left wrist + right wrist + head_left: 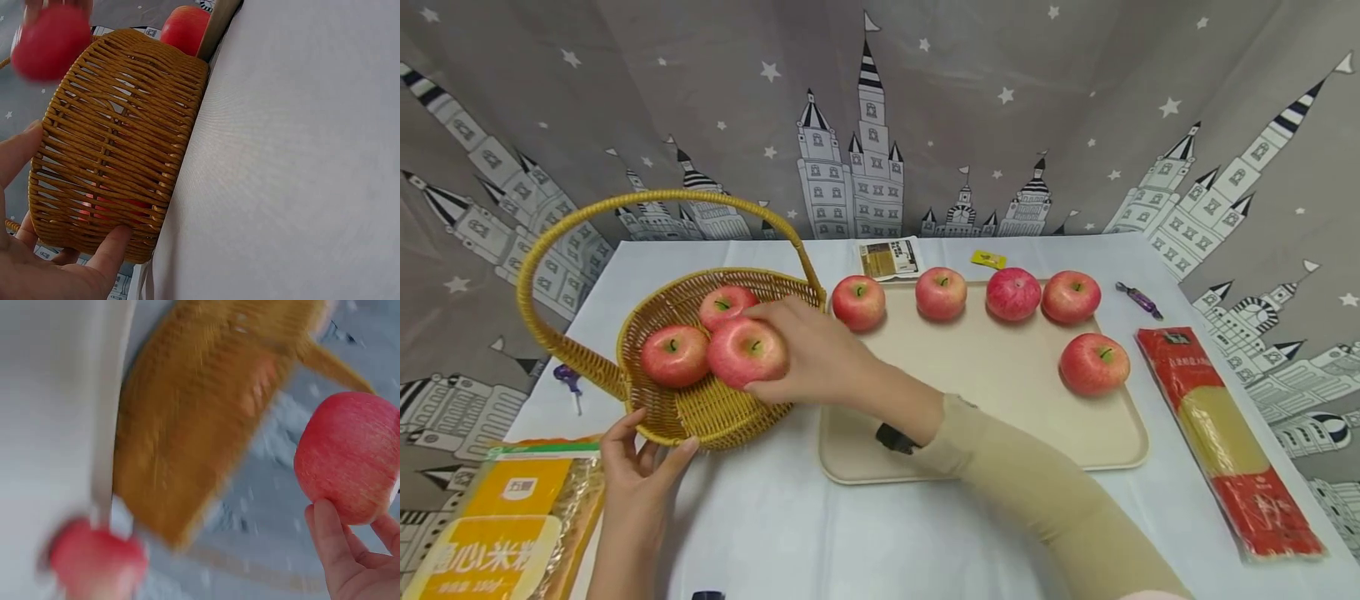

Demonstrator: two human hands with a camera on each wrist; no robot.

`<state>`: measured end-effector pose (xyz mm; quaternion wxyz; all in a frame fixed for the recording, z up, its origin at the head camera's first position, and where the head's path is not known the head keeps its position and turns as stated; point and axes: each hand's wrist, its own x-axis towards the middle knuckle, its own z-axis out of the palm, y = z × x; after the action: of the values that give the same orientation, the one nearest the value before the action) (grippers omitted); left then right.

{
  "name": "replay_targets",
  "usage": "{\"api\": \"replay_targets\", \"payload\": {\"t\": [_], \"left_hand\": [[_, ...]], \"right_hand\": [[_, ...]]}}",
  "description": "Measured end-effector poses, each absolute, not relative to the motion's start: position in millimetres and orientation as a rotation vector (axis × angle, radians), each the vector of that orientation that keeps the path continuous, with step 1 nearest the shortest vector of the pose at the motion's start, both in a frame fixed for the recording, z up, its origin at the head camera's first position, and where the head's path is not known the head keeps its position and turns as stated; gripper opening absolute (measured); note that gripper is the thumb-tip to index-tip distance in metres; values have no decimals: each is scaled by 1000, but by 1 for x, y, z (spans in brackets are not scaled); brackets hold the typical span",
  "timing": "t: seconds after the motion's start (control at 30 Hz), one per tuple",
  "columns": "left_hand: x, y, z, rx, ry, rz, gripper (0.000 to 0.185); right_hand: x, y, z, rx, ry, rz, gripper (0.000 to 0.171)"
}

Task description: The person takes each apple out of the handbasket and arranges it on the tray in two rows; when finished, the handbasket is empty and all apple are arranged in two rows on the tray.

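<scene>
Reading the packets first: the yellow-and-orange bag (512, 517) at the near left corner of the table carries large Chinese characters and what looks like a weight figure, too cut off to read fully; the long red-and-yellow noodle packet (1225, 437) at the right edge bears small print that cannot be made out, as does the small brown-and-white sachet (889, 258) at the far edge, beside a little yellow sachet (988, 259). A wicker basket (700, 417) with a tall hoop handle sits left of a beige tray (985, 375) on the white tablecloth (790, 533). Two apples lie in the basket, one at the left (674, 356) and one at the back (727, 305). The right hand (820, 354) grips a third apple (747, 352) with curled fingers, holding it over the basket's middle. The left hand (640, 467) rests against the basket's near wall, fingers spread and fairly straight on the weave. On the tray, four apples (966, 295) stand in a row along the far edge and a fifth (1093, 363) sits alone nearer the right side. A purple-wrapped sweet (1138, 299) lies beyond the noodle packet.
</scene>
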<state>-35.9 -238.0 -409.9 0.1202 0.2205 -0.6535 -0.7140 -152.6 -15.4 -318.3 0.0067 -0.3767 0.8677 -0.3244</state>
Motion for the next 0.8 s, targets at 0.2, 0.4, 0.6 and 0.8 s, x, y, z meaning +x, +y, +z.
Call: {"api": "replay_targets", "payload": {"t": [0.2, 0.4, 0.6, 0.8], "left_hand": [[-37, -237, -409, 672, -1916, -2067, 75], [-36, -237, -408, 693, -1945, -2071, 75], [-37, -238, -406, 714, -1969, -2079, 76], [-37, -238, -406, 699, -1966, -2086, 77]], "right_hand": [[-155, 84, -307, -896, 2827, -1176, 73], [-163, 169, -340, -407, 2840, -1115, 78], [-159, 218, -376, -220, 2815, -1011, 72], [-155, 238, -383, -168, 2832, -957, 73]]}}
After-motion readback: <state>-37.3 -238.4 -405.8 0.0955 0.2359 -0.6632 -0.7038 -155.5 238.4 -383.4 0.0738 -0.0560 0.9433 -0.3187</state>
